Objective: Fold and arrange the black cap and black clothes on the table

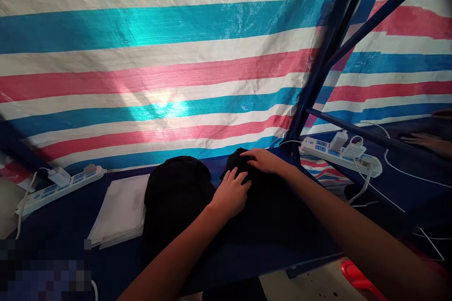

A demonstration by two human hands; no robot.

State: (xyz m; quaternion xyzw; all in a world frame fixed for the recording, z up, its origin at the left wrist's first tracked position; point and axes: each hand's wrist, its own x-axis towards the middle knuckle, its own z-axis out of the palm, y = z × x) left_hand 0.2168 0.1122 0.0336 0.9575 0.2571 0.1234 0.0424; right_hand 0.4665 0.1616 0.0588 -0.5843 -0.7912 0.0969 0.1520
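Note:
A piece of black cloth (236,159) lies on the dark blue table, bunched at its far end. My left hand (233,193) rests on this cloth with its fingers spread and slightly bent. Just beyond it, my right hand (265,160) touches the cloth's far end, fingers stretched out and apart. Folds hide part of what the fingertips touch. To the left of both hands sits a larger black cloth item (178,188), rounded at its far end. My left forearm crosses in front of it, and its exact kind is too dark to tell.
White sheets (120,207) lie left of the black items. Power strips stand at the left (63,189) and right (341,155), with plugs and white cables. A blue metal frame (316,75) rises at right. Another person's hand (429,142) is at the far right. Striped sheeting (158,70) hangs behind.

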